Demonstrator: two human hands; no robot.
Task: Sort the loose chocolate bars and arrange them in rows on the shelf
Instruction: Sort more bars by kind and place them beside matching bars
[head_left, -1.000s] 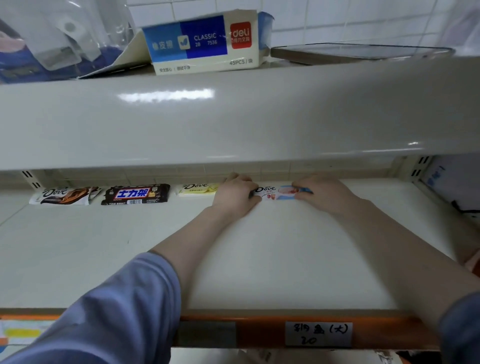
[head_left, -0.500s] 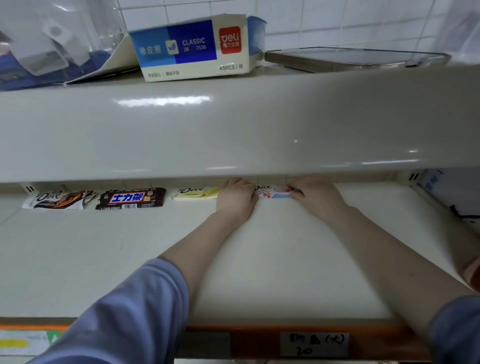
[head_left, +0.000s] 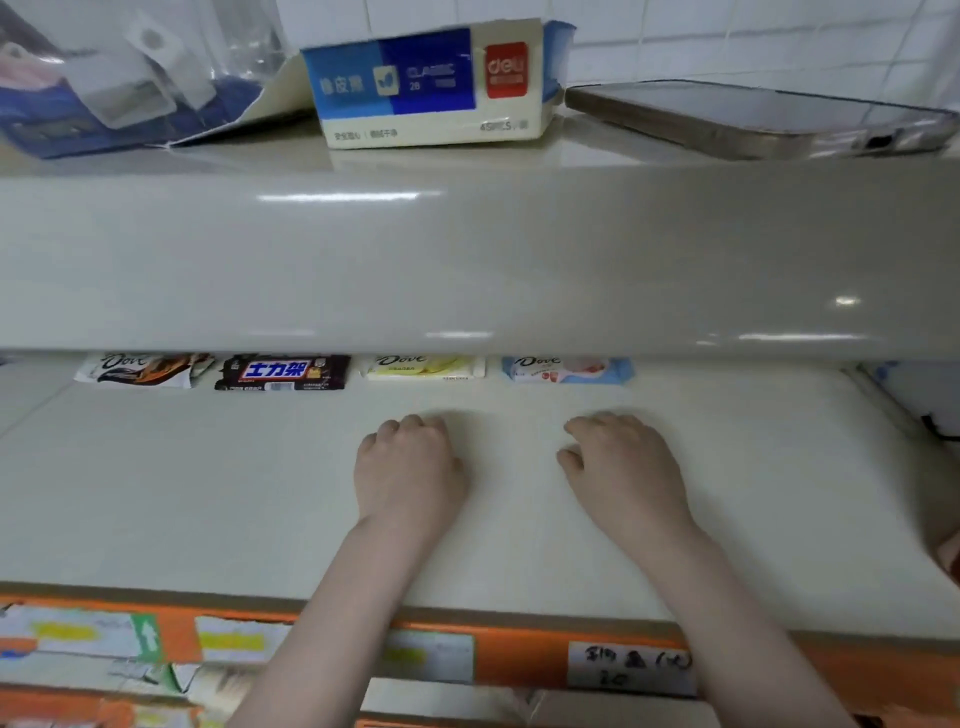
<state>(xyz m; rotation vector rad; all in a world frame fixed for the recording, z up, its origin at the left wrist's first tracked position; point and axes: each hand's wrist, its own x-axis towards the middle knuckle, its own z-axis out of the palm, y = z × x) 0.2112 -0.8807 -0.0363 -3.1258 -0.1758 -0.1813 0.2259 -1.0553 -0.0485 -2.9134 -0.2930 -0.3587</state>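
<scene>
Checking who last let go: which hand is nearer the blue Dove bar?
Right. The right hand lies just in front of the blue Dove bar; the left hand is in front too, but further left.

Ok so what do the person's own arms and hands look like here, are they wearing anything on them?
Both hands, left hand and right hand, are bare: no gloves, rings or watch visible. The forearms are bare too, with no sleeve showing in this view.

Upper ledge — eraser box (head_left: 431, 85), phone (head_left: 769, 117), handwritten label (head_left: 631, 667)
</scene>
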